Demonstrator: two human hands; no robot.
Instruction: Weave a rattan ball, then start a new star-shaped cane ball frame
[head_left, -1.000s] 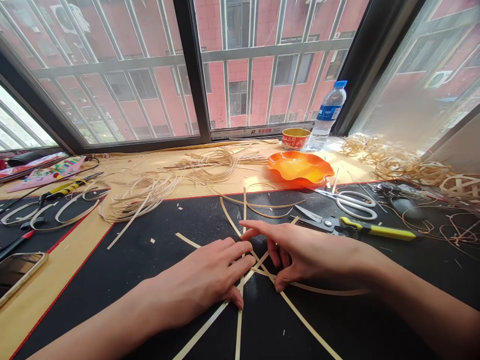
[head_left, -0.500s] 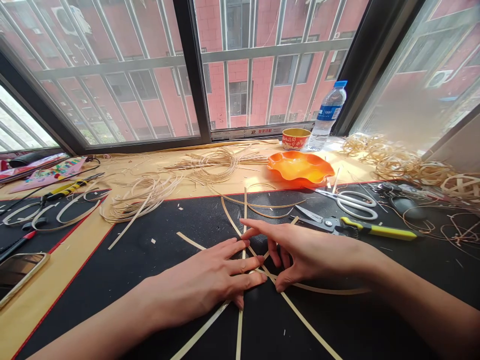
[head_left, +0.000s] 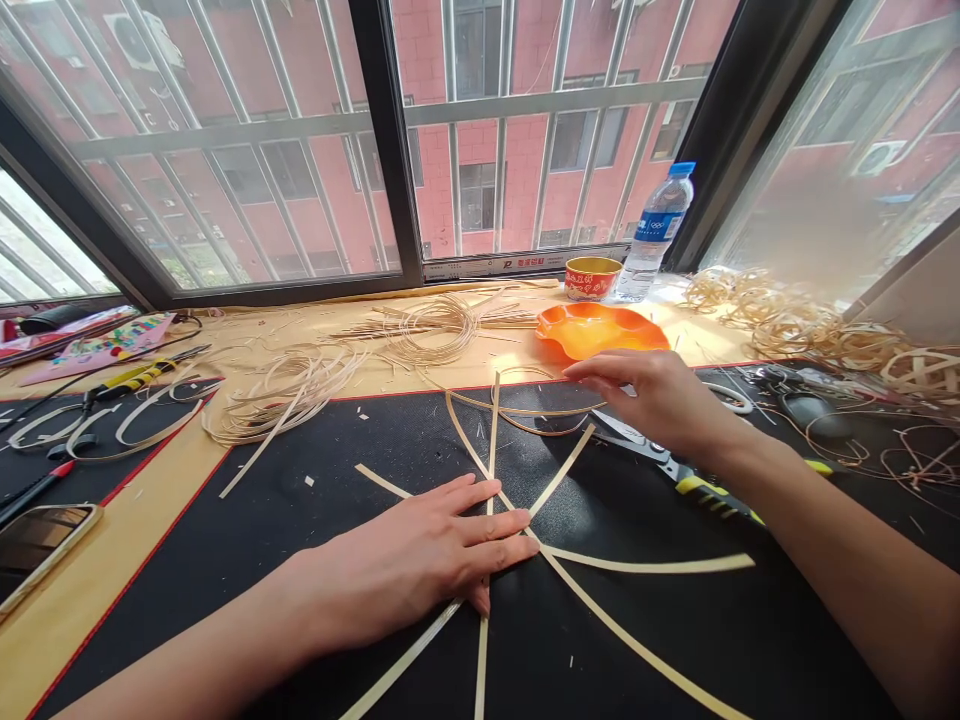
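Note:
Several pale flat bamboo-like strips [head_left: 636,640] cross one another in a star on the black mat. My left hand [head_left: 442,535] lies flat over the crossing, fingers spread and pressing on the strips; part of the crossing is hidden beneath it. My right hand [head_left: 656,400] is raised off the strips, in front of the orange wavy-edged dish [head_left: 592,328] and over the shears [head_left: 637,440]. Its fingers reach out leftward with nothing seen in them, and its thumb is hidden. Below its fingertips, thin curved strips [head_left: 525,410] lie on the mat.
Coiled strips [head_left: 289,395] lie at the left, with another coil [head_left: 435,330] behind. A red tin [head_left: 592,278] and a water bottle [head_left: 656,235] stand by the window. Curly shavings [head_left: 825,320] and white-handled scissors [head_left: 727,398] are at right, a phone [head_left: 45,550] at left.
My right hand has left the crossing and moved up and right toward the orange dish. The strips at right now show more fully. My left hand has stayed on the crossing.

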